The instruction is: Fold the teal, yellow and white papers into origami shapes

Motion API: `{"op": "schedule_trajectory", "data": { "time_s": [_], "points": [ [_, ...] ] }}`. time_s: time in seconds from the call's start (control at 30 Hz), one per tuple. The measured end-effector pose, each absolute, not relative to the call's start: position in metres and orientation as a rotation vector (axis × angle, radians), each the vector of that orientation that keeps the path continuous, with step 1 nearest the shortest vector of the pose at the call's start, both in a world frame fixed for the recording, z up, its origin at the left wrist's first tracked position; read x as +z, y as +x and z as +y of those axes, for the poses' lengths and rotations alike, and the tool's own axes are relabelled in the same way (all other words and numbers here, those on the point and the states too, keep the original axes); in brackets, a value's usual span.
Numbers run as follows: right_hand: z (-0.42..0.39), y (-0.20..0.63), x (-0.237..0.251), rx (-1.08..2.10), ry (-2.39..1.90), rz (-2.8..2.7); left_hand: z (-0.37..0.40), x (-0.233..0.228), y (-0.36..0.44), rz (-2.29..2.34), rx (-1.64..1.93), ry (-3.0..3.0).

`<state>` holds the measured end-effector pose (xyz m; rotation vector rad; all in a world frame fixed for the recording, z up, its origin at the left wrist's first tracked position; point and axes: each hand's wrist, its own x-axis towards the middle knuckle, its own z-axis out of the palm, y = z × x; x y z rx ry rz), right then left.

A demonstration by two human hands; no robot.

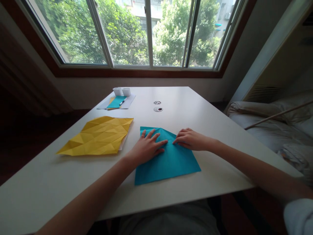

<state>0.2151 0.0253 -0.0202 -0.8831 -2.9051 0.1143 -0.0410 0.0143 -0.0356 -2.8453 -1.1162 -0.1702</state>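
Note:
A sheet of blue paper point(168, 166) lies in front of me near the table's front edge, with its top right corner folded over along a slanting edge. My left hand point(148, 147) rests on its upper left part, palm down with the fingers spread. At the slanting upper right edge, my right hand point(192, 139) has its fingers bent and close together, the fingertips pressed on the fold. The right palm and part of that edge are hidden. To the left of the blue sheet lies a large yellow paper point(100, 135) covered in creases, with white paper showing under its right side.
On the white table's point(220, 160) far left stand two small white containers point(121, 91). Nearby lie a stack of blue, yellow and white sheets point(116, 101) and a pen point(123, 101). Two round discs point(158, 109) sit at the far middle. A window is beyond.

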Motion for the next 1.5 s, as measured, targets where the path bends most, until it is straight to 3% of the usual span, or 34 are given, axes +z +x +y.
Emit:
{"op": "schedule_trajectory", "data": {
  "time_s": [0.43,0.83,1.5],
  "points": [
    [0.084,0.191,-0.031,0.276,-1.118,-2.737,0.015,-0.035,-0.047,-1.16,-0.046,-3.005],
    [0.12,0.152,-0.038,0.069,-1.374,-2.645,0.012,-0.032,-0.046,-1.193,-0.067,-2.982],
    [0.066,0.243,-0.041,0.317,-1.478,-2.615,0.015,-0.035,-0.045,-1.174,-0.046,-3.021]
  ]
}}
